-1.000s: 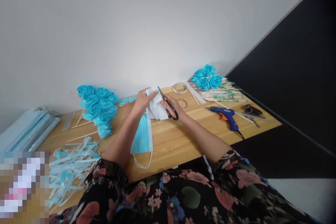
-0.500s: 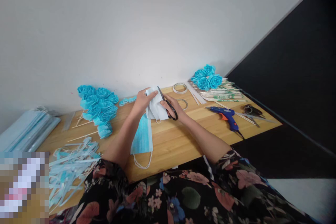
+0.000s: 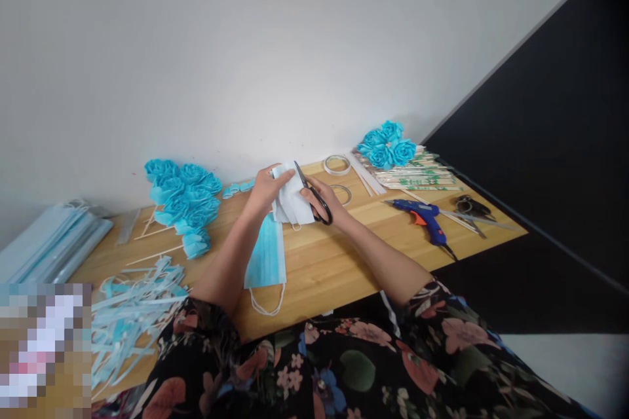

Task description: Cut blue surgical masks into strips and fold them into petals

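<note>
L hand (image 3: 265, 188): fingers curled shut, pinching the top edge of a face mask (image 3: 293, 204), white side out and raised off the table (image 3: 354, 262), prob. to keep the fabric taut for the blades. R hand (image 3: 328, 200): fingers closed through the loops of black scissors (image 3: 314, 199), tips at the mask edge just beside the L fingertips; blade gap unclear. Second mask (image 3: 266, 255) lies under the L wrist. Glue gun (image 3: 423, 215) is well right of the R fingers, w/ a tape roll (image 3: 337, 164) just beyond them.

On the table (image 3: 344, 262), mid-back, the left hand (image 3: 265, 188) and right hand (image 3: 327, 200) meet at a held mask (image 3: 292, 200), with scissors (image 3: 314, 195) in the right. A flat mask (image 3: 266, 258) lies just before them. The left flowers (image 3: 184, 200) lie behind, a mask stack (image 3: 49, 242) far left and strips (image 3: 132, 308) front left. To the right lie tape rings (image 3: 337, 163), the right flowers (image 3: 386, 144) on sticks (image 3: 417, 177), and a glue gun (image 3: 425, 216).
</note>
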Motion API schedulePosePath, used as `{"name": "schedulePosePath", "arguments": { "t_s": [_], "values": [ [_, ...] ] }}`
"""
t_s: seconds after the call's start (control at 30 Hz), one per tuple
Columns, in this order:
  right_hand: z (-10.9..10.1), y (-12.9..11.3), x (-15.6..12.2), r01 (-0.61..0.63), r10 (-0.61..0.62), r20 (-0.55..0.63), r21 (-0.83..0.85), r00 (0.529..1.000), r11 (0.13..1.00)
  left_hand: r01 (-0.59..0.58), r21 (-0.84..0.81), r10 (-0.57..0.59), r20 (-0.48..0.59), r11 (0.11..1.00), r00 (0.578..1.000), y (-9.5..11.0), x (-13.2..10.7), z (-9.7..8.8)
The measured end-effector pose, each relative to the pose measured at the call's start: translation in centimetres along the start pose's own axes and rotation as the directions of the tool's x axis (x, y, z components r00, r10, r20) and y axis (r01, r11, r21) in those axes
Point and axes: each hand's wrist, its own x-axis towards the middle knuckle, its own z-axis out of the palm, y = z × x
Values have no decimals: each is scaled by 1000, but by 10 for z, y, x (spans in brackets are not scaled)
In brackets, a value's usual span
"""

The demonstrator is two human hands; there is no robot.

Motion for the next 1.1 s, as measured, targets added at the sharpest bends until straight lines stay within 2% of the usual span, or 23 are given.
{"name": "schedulePosePath", "arguments": {
  "t_s": [0.2, 0.33, 0.63, 0.83, 1.1],
  "values": [
    [-2, 5, 1, 21, -20, 29, -14, 999, 1000, 25, 20, -25, 30, 1000, 999, -3, 1, 0],
    [-2, 6, 3, 11, -11, 19, 0, 1000, 1000, 47, 37, -49, 76, 998, 996, -10, 3, -1],
    [0, 0, 1, -13, 13, -15, 14, 1000, 1000, 69, -2, -68, 95, 998, 993, -14, 3, -1],
    [2, -3, 1, -43, 44, -21, 51, 999, 998, 67, -1, -66, 84, 998, 994, -15, 4, -1],
    [-6, 2, 7, -90, 101, -86, 122, 991, 988, 31, 38, -31, 15, 999, 999, 1, 2, -6]
  ]
}}
